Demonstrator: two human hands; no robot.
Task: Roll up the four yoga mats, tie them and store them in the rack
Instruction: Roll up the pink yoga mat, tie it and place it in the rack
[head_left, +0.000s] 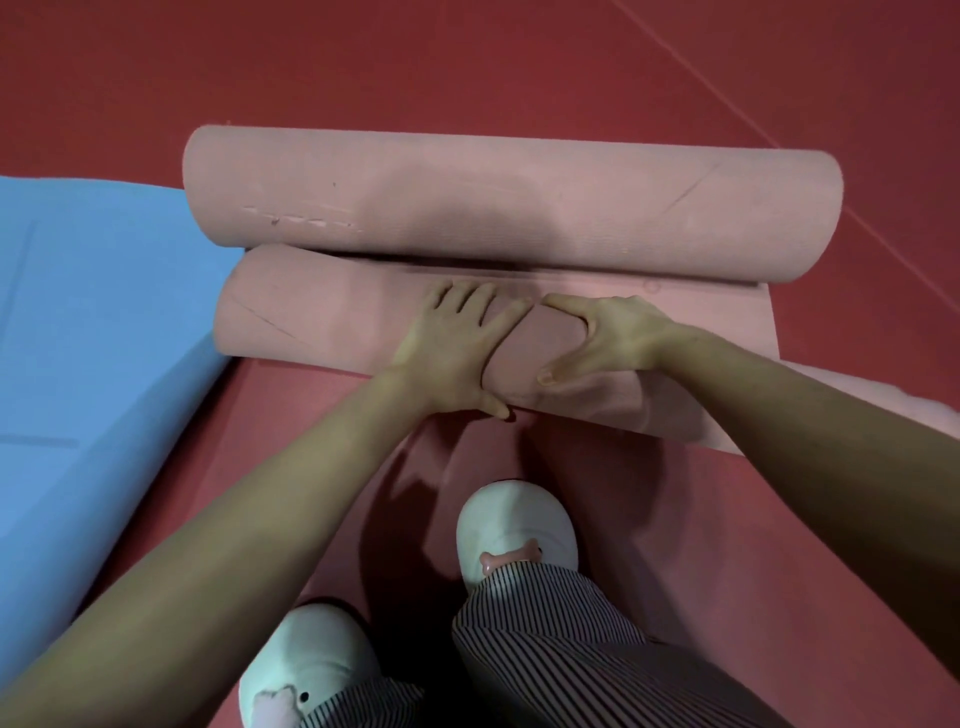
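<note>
**Both hands on the near pink roll (322, 322), on the red floor (467, 62) just in front of my view**

From the head camera I see the left hand (452, 348) spread flat over the top of the roll, fingers straight and pressing, thumb tucked at the near edge. Just right of it, the right hand (608, 338) clasps the same roll between forefinger and thumb. A thin dark line (511, 338) crosses the roll between them. It may be a tie, but I cannot tell. A far pink roll (519, 202) lies touching behind, and a blue mat (93, 338) lies flat at left. I judge the mat light, soft and springy, so it is likely to uncoil if released. Its textured face should grip well. I would hold it mid-length, palms bearing down, while it is bound.
</note>
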